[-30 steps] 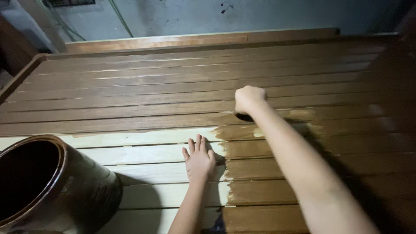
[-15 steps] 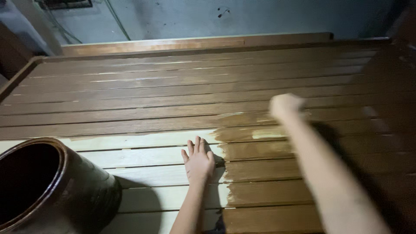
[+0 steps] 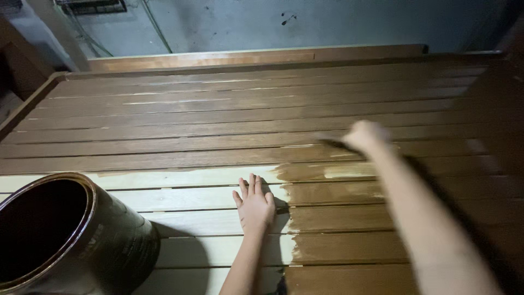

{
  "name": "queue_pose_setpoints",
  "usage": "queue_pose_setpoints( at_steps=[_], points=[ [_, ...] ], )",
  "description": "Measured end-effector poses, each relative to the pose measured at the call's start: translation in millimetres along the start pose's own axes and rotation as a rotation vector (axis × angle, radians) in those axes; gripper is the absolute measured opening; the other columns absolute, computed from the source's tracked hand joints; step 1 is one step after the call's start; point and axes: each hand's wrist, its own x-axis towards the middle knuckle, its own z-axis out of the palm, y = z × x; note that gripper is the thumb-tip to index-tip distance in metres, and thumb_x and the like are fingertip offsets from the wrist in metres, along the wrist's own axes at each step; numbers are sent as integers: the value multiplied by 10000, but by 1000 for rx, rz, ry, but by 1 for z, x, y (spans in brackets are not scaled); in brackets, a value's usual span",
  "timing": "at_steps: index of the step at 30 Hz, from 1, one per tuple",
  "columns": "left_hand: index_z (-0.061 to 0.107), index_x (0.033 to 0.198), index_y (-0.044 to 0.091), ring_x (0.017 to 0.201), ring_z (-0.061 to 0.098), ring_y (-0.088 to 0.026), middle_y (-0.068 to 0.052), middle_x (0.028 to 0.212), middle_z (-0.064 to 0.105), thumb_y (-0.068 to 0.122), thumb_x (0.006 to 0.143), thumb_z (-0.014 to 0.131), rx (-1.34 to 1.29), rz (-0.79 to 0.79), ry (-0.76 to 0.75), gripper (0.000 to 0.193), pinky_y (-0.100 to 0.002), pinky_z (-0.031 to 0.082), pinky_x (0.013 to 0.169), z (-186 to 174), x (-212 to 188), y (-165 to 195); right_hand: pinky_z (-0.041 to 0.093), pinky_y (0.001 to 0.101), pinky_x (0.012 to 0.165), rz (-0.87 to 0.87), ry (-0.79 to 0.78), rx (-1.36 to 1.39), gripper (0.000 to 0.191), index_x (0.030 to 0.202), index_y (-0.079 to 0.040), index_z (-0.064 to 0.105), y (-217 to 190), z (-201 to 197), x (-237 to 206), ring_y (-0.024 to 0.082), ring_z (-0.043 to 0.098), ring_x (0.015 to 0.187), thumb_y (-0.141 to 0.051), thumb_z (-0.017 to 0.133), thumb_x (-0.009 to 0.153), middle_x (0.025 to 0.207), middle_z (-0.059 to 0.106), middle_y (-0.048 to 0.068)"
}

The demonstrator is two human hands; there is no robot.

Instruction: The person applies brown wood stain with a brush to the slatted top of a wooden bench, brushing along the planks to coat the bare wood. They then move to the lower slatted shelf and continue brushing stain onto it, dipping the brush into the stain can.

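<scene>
Evidently for support, the left hand lies flat, fingers spread, on a pale bare slat of the wooden platform. The blurred right hand has its grip curled round a dark brush, bristles touching the stained boards. A dark bucket stands left.

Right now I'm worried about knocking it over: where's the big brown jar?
In the head view, the brown jar stands at bottom left on the unstained pale slats, left of the flat left hand.
</scene>
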Motion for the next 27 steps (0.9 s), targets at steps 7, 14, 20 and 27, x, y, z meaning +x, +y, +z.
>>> queue_pose_setpoints(
  at_steps=[7,14,20,27],
  points=[
    [360,1548,114,1554,122,-329,-45,1667,251,355,917,412,-6,-20,-49,677,-568,56,1234,-6,-2,3,533,443,967,-147,-70,330,544,1209,-138,775,43,7,18,199,722,983,-507,810,810,1140,780,74],
    [378,1542,107,1558,131,-334,-51,1663,274,344,924,407,-23,-20,-14,663,-554,71,1239,-8,-4,0,492,359,746,-164,-169,-24,489,1392,-300,636,-8,13,16,176,581,775,-560,570,983,1063,775,55],
    [367,1550,112,1552,136,-334,-44,1666,267,341,935,393,-8,-24,-4,657,-552,81,1238,-11,-6,1,528,349,711,-37,-146,-35,413,1389,-339,673,81,-9,40,177,595,759,-484,500,1044,1065,779,60],
    [355,1550,130,1554,118,-336,-27,1675,240,369,944,389,37,-71,-29,652,-539,76,1241,-13,-2,-4,539,423,936,-295,-112,-21,425,1409,-408,629,-36,18,23,222,673,1139,-521,467,1033,1331,698,-26]
  ],
)
